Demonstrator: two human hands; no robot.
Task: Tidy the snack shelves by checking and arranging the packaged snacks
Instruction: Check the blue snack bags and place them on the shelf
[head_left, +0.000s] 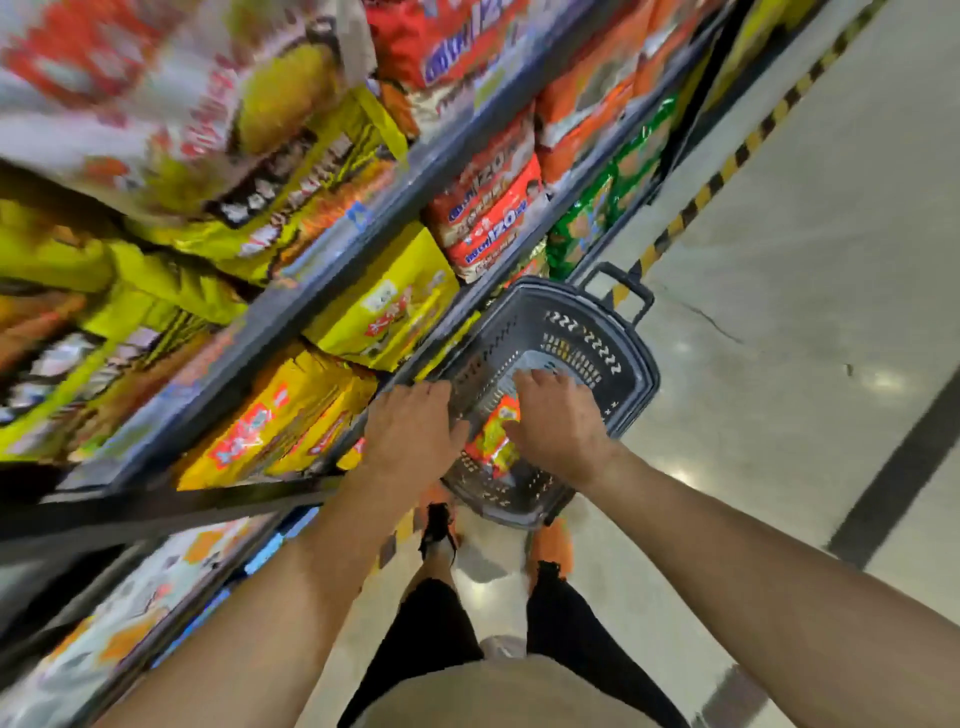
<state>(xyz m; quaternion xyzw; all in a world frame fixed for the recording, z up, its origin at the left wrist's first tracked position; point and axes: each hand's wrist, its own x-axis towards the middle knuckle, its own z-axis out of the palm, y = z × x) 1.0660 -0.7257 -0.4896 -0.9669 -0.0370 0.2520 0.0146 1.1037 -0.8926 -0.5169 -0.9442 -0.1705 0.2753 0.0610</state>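
A dark grey shopping basket (618, 332) stands on the floor beside the snack shelves. Inside it lies a red and yellow snack packet (496, 439). My left hand (410, 428) is on the basket's near-left rim with its fingers bent over the edge, thumb next to the packet. My right hand (558, 415) reaches into the basket with fingers spread and fairly straight, its thumb touching the packet's right side. The packet's lower part is hidden between my hands.
Shelves on the left carry yellow snack bags (384, 306), orange-yellow packs (275, 415), red packs (488, 218) and green bags (597, 208). A yellow-black hazard stripe (691, 208) runs along the shelf base. Polished floor (779, 312) lies to the right. My feet (553, 545) stand just behind the basket.
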